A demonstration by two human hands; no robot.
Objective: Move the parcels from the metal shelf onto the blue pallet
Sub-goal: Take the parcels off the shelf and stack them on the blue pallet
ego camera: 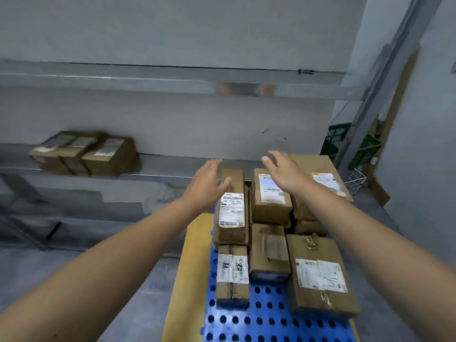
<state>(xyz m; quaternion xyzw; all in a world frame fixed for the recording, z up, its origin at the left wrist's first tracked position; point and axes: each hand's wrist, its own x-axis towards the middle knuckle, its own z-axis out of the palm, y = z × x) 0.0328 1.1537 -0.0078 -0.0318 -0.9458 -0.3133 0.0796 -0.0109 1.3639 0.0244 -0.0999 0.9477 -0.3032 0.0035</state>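
Fingers of both hands are spread and hold nothing — the left hand (206,180) and right hand (283,171) hover above the brown parcels (270,196) stacked on the blue pallet (269,317). That perforated pallet lies on a yellow board (190,267) over a grey concrete floor (138,292). To the left, more parcels on the shelf (86,154) sit on the metal shelf (167,166) against a pale wall — well apart from the hands. Green crates (350,141) stand behind the shelf's upright at right.
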